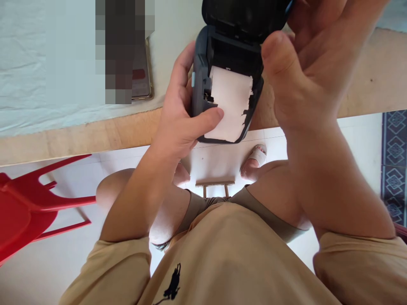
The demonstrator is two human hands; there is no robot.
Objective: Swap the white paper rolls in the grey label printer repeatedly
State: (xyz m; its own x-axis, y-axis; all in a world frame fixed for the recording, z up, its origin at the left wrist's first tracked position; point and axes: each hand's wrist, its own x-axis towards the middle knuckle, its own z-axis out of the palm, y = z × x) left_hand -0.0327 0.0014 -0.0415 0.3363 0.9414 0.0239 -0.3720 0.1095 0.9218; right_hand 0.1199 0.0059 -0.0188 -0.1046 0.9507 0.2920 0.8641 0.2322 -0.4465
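Observation:
A small dark label printer (203, 76) is held over the table's front edge with its lid (244, 17) swung open. A strip of white paper (230, 103) with a torn lower edge lies out of its roll bay. My left hand (179, 114) grips the printer's left side, thumb pressed on the paper. My right hand (305, 63) is at the printer's right side and lid, thumb beside the open bay; its fingers reach up past the lid and are partly out of view.
A wooden table edge (79, 137) runs across, with a pale cloth (38, 63) and a phone (141, 72) on top. A red chair (28, 207) stands at the left. Below are white floor tiles, my knees and a sandalled foot (257, 156). A patterned mat (394, 161) lies right.

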